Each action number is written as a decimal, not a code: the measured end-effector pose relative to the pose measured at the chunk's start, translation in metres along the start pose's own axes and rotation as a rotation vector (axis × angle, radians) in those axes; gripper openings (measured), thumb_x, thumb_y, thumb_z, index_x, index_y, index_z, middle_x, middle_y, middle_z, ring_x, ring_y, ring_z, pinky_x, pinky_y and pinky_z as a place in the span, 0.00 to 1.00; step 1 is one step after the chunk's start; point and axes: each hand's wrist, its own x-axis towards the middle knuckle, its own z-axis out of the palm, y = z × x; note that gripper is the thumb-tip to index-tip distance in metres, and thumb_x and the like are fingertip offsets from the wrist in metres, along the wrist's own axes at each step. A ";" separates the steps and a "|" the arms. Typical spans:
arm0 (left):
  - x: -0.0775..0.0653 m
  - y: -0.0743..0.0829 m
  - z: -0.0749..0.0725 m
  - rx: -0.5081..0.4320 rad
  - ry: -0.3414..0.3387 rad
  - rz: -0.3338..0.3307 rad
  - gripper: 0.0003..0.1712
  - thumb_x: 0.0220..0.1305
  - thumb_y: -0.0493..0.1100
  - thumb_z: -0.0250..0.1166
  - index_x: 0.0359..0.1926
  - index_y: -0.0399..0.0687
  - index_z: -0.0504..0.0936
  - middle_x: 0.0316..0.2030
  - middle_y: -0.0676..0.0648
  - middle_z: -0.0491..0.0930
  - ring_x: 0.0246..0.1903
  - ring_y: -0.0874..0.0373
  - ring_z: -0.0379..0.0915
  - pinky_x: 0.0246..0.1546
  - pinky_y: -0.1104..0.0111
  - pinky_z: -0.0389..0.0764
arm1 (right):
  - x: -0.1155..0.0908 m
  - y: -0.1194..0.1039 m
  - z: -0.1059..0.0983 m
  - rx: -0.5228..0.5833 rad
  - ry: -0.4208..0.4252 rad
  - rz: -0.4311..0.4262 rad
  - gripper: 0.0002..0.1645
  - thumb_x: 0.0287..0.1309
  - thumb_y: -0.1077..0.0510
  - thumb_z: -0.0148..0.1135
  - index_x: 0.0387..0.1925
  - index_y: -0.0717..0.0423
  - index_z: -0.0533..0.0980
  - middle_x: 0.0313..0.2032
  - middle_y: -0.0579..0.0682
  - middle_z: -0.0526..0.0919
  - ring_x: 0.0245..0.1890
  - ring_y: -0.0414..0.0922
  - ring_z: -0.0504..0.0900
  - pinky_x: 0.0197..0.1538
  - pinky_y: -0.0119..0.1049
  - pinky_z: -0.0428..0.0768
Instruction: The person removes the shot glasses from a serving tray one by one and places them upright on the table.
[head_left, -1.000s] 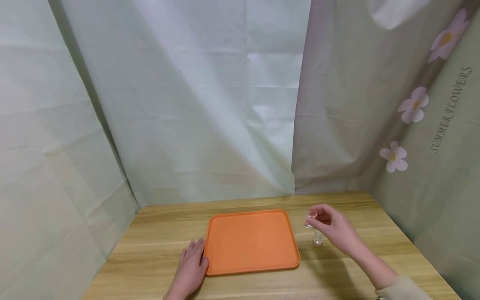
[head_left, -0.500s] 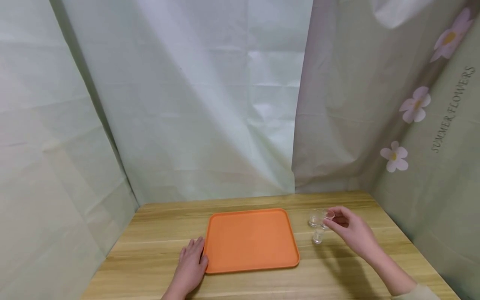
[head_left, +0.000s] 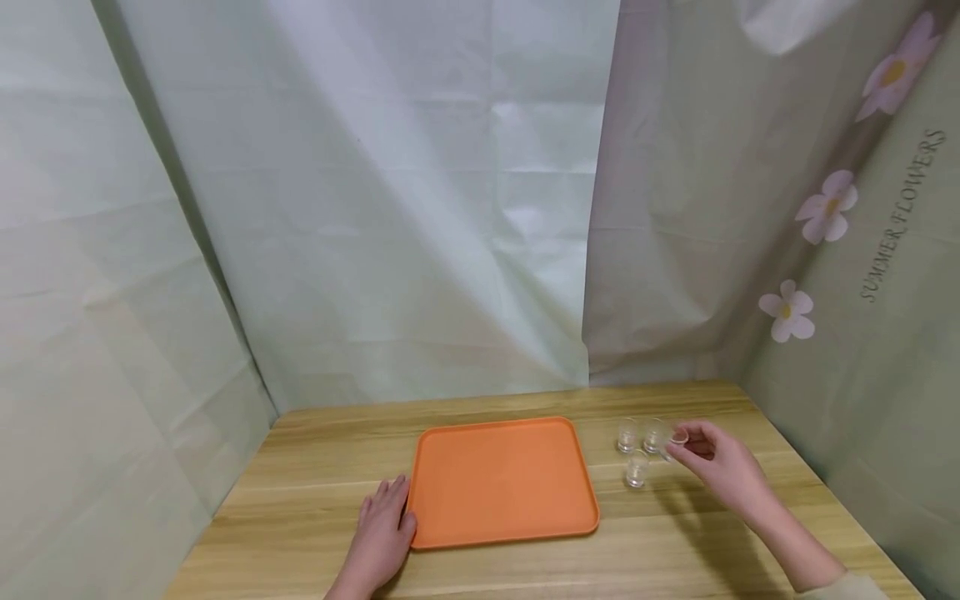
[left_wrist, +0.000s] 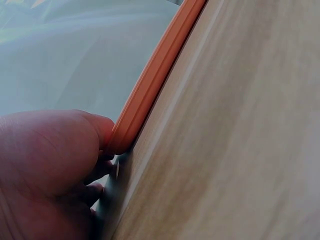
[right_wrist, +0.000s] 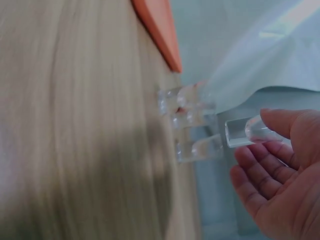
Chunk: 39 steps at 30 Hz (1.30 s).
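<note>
My right hand (head_left: 722,467) pinches a small clear shot glass (right_wrist: 237,133) between thumb and fingers, to the right of three others. In the right wrist view its base is raised above the level of the other bases. Two shot glasses stand side by side at the back, one at left (head_left: 626,437) and one nearer the hand (head_left: 652,437); the third glass (head_left: 636,472) stands in front of them. My left hand (head_left: 382,529) lies at the left edge of an orange tray (head_left: 502,483), fingers extended, its thumb (left_wrist: 102,127) touching the tray's near left corner.
The tray and glasses are on a wood-grain table (head_left: 300,500). Pale curtains (head_left: 420,250) hang behind and on both sides of it, with printed flowers (head_left: 786,312) at right.
My right hand has moved rightward from beside the back-left glass, past the second one, now with a glass at the right. The left hand and tray have stayed put.
</note>
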 end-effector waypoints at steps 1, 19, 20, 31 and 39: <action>0.000 0.000 0.000 -0.002 -0.001 -0.002 0.29 0.73 0.32 0.65 0.71 0.23 0.76 0.73 0.24 0.73 0.76 0.21 0.61 0.75 0.26 0.54 | 0.000 0.003 0.001 -0.001 0.005 -0.005 0.28 0.75 0.49 0.73 0.63 0.66 0.80 0.51 0.52 0.90 0.50 0.48 0.89 0.46 0.31 0.86; 0.001 -0.001 0.001 -0.005 -0.001 0.000 0.29 0.73 0.32 0.65 0.71 0.24 0.76 0.72 0.23 0.73 0.76 0.21 0.60 0.74 0.26 0.54 | 0.005 0.037 0.016 0.013 -0.050 0.009 0.22 0.71 0.58 0.76 0.58 0.68 0.81 0.46 0.51 0.89 0.46 0.47 0.90 0.44 0.33 0.86; 0.001 -0.002 0.001 -0.005 0.001 0.001 0.29 0.72 0.32 0.65 0.71 0.24 0.76 0.72 0.23 0.73 0.76 0.21 0.60 0.74 0.26 0.54 | 0.005 0.038 0.016 0.013 -0.049 0.011 0.22 0.71 0.58 0.76 0.57 0.68 0.81 0.46 0.51 0.89 0.46 0.47 0.90 0.44 0.32 0.86; 0.001 -0.002 0.002 -0.003 -0.011 -0.004 0.29 0.73 0.33 0.65 0.71 0.24 0.76 0.73 0.24 0.72 0.76 0.21 0.60 0.75 0.26 0.54 | 0.006 0.037 0.019 -0.003 -0.070 0.037 0.25 0.71 0.56 0.76 0.59 0.69 0.80 0.48 0.53 0.89 0.50 0.52 0.90 0.47 0.34 0.86; 0.001 -0.002 0.002 -0.009 -0.003 -0.002 0.29 0.73 0.33 0.66 0.71 0.25 0.76 0.73 0.24 0.73 0.76 0.21 0.60 0.75 0.26 0.54 | 0.006 0.038 0.020 -0.012 -0.067 0.037 0.25 0.72 0.55 0.76 0.60 0.69 0.80 0.48 0.52 0.89 0.49 0.51 0.90 0.46 0.34 0.86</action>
